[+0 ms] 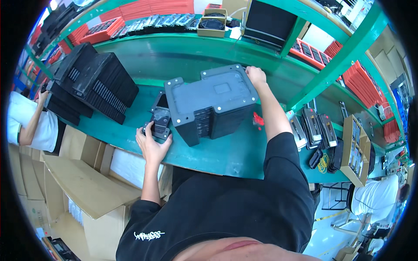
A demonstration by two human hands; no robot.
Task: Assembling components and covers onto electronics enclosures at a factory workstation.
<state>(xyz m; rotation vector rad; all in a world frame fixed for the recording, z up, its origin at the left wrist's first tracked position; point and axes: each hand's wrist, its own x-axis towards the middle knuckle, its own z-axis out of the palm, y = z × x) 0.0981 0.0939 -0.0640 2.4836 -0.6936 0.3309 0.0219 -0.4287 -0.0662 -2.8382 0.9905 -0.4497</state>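
Observation:
A tall stack of black H-shaped plastic trays (187, 100) with round pale spots at its corners stands on the green workbench (204, 158). My right hand (256, 75) is closed at the stack's far right corner; its fingertips are partly hidden. Left of the stack lies a small black frame-like piece (161, 116) with a see-through or shiny middle and dotted corners. My left hand (152, 142) grips its near end, thumb on the right side and fingers on the left.
More black tray stacks (98, 85) stand at the left, where a co-worker's hand (42, 96) touches one. Small red pieces (258, 121), black devices (311, 126) and a divided carton (355, 152) are on the right. An open cardboard box (89, 182) sits below; a green post (335, 56) rises at right.

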